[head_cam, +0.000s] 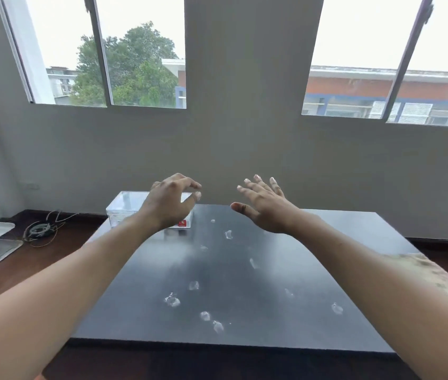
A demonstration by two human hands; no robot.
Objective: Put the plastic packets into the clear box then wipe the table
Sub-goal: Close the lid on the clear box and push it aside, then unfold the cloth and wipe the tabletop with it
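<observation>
Head view: packets [172, 300] are seen scattered on the worktop [272, 270] from 6 to 12 o'clock (light, slippery, best pinched at edges); box [124, 208] at 11. Both hands' fingers [258, 182] are spread, empty.

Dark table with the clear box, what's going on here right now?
A person reaches both bare arms out over the dark table. The left hand hovers, fingers curled, in front of the clear box at the far left corner; the right hand is spread open and empty. Small plastic packets lie scattered on the tabletop, and a crumpled cloth sits at its right edge.
</observation>
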